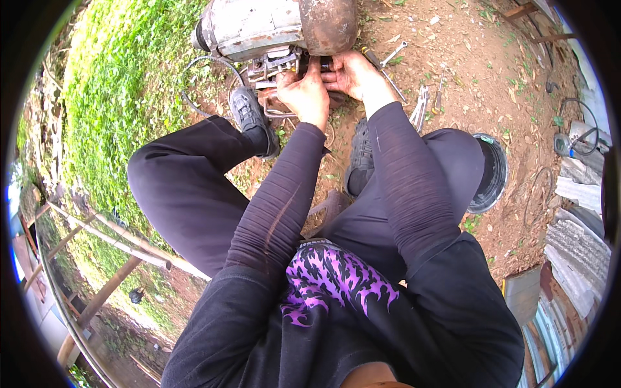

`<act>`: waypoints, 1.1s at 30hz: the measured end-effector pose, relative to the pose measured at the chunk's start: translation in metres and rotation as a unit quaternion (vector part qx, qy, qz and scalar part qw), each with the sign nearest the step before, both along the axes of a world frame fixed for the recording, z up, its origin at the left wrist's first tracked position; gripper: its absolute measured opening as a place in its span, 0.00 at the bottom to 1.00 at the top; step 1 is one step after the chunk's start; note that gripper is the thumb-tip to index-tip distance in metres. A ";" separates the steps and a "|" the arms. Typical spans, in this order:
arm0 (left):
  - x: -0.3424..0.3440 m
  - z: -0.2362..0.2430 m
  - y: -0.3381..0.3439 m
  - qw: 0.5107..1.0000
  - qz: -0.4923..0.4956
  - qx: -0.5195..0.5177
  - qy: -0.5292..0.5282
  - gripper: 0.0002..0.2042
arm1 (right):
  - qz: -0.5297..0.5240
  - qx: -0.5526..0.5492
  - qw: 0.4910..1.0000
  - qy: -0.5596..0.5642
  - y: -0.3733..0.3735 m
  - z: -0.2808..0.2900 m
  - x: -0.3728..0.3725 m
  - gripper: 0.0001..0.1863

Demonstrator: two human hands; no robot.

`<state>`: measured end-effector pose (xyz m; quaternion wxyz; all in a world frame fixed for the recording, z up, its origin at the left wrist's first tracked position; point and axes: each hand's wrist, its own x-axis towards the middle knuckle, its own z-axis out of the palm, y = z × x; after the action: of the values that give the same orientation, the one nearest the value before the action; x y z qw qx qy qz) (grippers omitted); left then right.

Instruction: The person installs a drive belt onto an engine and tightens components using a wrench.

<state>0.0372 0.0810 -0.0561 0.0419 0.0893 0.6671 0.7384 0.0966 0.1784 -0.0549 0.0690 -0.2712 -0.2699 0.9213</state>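
Far in front of me lies a grimy machine (259,29) with a rounded pale grey body and a rust-brown end. Below it sits a metal bracket assembly (279,63) with slotted parts and a bent rod. My left hand (305,97) is closed at the assembly's right side, its fingertips partly hidden. From the right, my right hand (352,76) reaches in with its fingers curled toward the left one. Between them a small dark part (325,64) shows under the brown end. Both hands seem to grip around it, though its kind is hard to make out.
Wrenches (393,54) and a screwdriver (438,97) lie on the dirt to the right, with more tools (420,107) nearer my knee. A black bucket (488,174) stands beside my right leg. A cable (194,64) loops over the grass at left. Corrugated sheets (576,258) line the right edge.
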 end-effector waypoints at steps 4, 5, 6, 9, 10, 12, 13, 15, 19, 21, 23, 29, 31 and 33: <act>0.004 0.006 0.001 0.999 0.015 -0.046 0.013 0.12 | -0.001 0.004 1.000 0.008 -0.001 0.006 0.001 0.13; 0.006 0.008 0.003 0.999 0.020 -0.036 0.002 0.11 | 0.001 0.006 1.000 0.010 -0.002 0.009 0.000 0.13; 0.009 0.013 0.004 0.999 0.007 -0.037 -0.014 0.11 | -0.001 0.004 1.000 0.009 -0.001 0.005 0.001 0.13; 0.015 0.020 0.002 0.999 -0.020 -0.026 -0.033 0.15 | -0.002 -0.001 1.000 0.011 0.003 -0.005 0.001 0.12; 0.013 0.016 0.001 0.999 -0.021 -0.014 -0.020 0.15 | 0.001 -0.002 1.000 0.014 0.002 -0.005 0.000 0.12; 0.012 0.011 0.000 1.000 -0.025 -0.014 0.000 0.14 | 0.000 -0.005 1.000 0.014 0.003 -0.009 0.000 0.12; 0.011 0.009 -0.001 0.999 -0.026 -0.026 0.007 0.13 | -0.004 -0.007 1.000 0.011 0.003 -0.012 0.000 0.12; 0.011 0.005 -0.001 0.998 -0.019 -0.046 0.026 0.12 | -0.004 -0.005 1.000 0.006 0.003 -0.010 0.000 0.13; 0.011 -0.003 -0.005 0.993 0.002 -0.085 0.084 0.10 | 0.003 0.003 1.000 0.002 0.000 -0.005 0.000 0.16; 0.009 -0.003 -0.008 0.994 0.007 -0.073 0.086 0.10 | 0.003 -0.002 1.000 0.009 0.000 -0.008 0.000 0.18; 0.007 0.000 -0.010 0.998 0.013 -0.027 0.054 0.09 | 0.003 -0.015 1.000 0.025 0.001 -0.009 0.001 0.18; 0.003 0.002 -0.012 0.977 0.014 -0.167 0.128 0.11 | -0.015 -0.021 1.000 -0.003 -0.003 0.003 0.002 0.18; 0.002 0.000 -0.009 0.986 -0.007 -0.131 0.099 0.08 | -0.012 -0.020 1.000 0.000 -0.001 -0.003 0.001 0.14; 0.004 0.006 -0.007 0.993 -0.018 -0.098 0.056 0.07 | -0.015 -0.017 1.000 -0.005 -0.002 -0.004 0.002 0.09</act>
<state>0.0410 0.0743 -0.0501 0.0263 0.1385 0.7360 0.6621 0.0986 0.1765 -0.0585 0.0766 -0.2814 -0.2501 0.9233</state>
